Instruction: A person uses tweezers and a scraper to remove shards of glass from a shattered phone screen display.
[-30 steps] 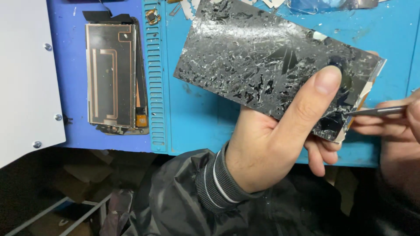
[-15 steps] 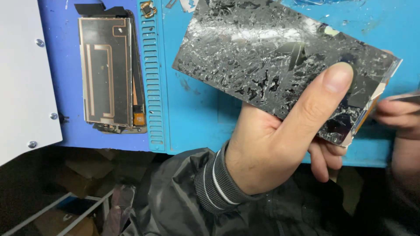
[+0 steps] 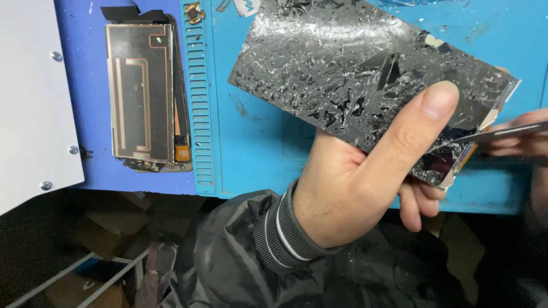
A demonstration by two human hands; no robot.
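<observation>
I see a black screen panel covered in shiny silver cracks, like a spider web. The mat under it is bright blue-green, and the tabletop beside it is darker blue. A brown and gold phone part has copper lines. My sleeve cuff is dark grey with a white stripe.

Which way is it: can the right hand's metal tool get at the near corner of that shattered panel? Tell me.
Probably yes. The left hand holds the shattered panel with its thumb short of that corner, and the metal tool in the right hand already points there unobstructed.
</observation>
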